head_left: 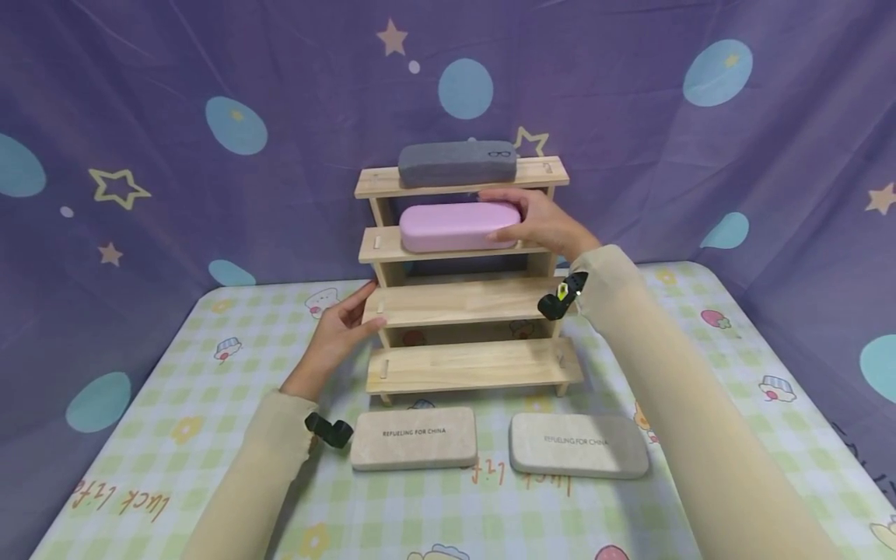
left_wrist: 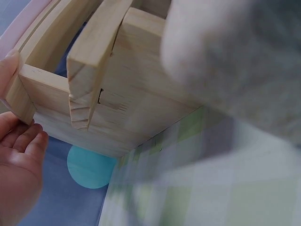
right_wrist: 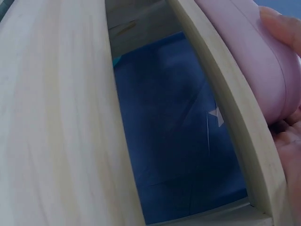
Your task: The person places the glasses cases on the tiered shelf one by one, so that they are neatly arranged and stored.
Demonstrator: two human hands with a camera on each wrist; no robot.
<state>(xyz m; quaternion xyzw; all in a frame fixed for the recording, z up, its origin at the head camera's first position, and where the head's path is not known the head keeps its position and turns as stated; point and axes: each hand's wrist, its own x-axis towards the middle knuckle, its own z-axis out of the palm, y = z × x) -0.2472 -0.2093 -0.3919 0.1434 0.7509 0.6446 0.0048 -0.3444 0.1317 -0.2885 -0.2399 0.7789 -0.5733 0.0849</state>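
Four wooden shelves make up the rack [head_left: 469, 369] I see in the head view. The pink case [head_left: 458, 227] lies on the second shelf from the top; the right hand [head_left: 542, 224] grips its right end, fingers partly hidden behind. The left hand [head_left: 341, 330] holds the third shelf's left end. A grey case [head_left: 455, 165] lies on top; a left pale case [head_left: 413, 438] and a right pale case [head_left: 579, 445] lie in front. I'd judge the step needs a steady left hand, the case kept level, and right fingers clear of the top shelf.

In the left wrist view, the left hand pinches the board's end, cut off by the frame; a blurred pale shape, unidentifiable, covers the upper right.

In the right wrist view, hand and case are cropped; I cannot tell whether the case sits fully flat.
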